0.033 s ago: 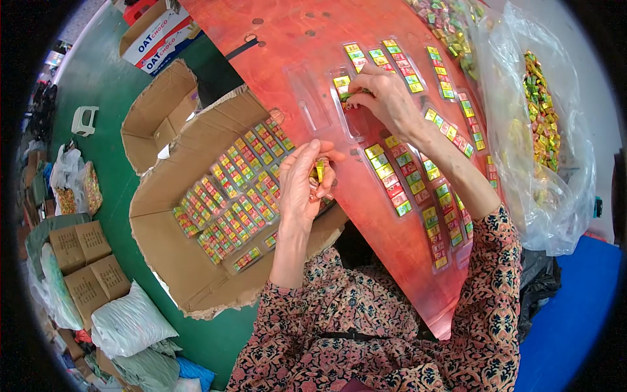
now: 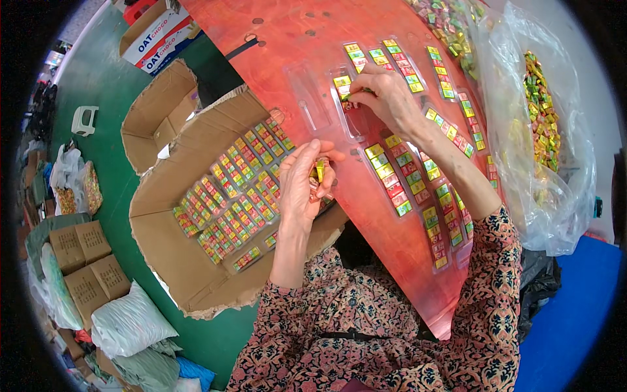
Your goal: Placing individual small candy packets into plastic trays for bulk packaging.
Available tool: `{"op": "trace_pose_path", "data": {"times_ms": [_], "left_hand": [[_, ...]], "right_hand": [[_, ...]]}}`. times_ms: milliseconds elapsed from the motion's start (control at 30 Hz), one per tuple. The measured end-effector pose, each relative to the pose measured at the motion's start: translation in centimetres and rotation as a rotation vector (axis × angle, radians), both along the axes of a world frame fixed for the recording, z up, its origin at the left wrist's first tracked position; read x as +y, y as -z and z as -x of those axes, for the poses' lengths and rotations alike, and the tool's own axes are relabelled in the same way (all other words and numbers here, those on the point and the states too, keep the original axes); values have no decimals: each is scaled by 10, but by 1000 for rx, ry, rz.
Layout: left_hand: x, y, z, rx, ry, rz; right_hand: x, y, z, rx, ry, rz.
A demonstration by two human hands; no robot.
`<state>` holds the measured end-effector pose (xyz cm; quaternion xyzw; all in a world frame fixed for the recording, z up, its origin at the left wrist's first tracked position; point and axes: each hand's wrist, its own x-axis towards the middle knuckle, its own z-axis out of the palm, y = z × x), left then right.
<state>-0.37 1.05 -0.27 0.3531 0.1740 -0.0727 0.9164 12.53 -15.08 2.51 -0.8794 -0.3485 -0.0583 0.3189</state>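
Note:
My right hand [image 2: 388,101] pinches a small foil-wrapped cube at a clear plastic tray [image 2: 356,135] on the red table. Yellow wrapped cubes [image 2: 341,82] sit in the tray's far end, and its near part shows bare plastic. My left hand [image 2: 299,179], palm up with curled fingers, holds several foil-wrapped cubes [image 2: 320,171], one yellow on top; the fingers partly hide the rest. Left of the tray in use lies an unfilled clear tray [image 2: 307,98]. Filled trays [image 2: 388,179] of red, yellow and green cubes lie nearer me and to the right.
A torn-edged cardboard box [image 2: 173,268] at the table's left edge holds many filled trays [image 2: 248,189]. Loose cubes [image 2: 450,26] are heaped at the far right beside a clear plastic bag [image 2: 568,98] of more cubes. Smaller cartons [image 2: 78,245] and a white sack [image 2: 130,320] stand on the green floor.
The fingertips of my right hand have shifted very slightly to the right over the tray. My left hand and everything else look the same.

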Motion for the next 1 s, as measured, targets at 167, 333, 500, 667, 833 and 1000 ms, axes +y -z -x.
{"op": "trace_pose_path", "data": {"times_ms": [167,333,500,667,833,1000], "left_hand": [[0,0,0,4,-4,-11],[0,0,0,12,-6,-3],[1,0,1,7,-6,-8],[-1,-1,0,12,-7,-4],[0,0,0,1,-3,-5],[1,0,0,0,-6,-7]], "right_hand": [[0,2,4,-19,-33,64],[4,0,6,-48,13,121],[8,-2,6,-107,31,95],[8,3,2,-209,11,174],[9,-3,2,-218,-31,199],[7,-1,-3,-227,-44,202]]}}
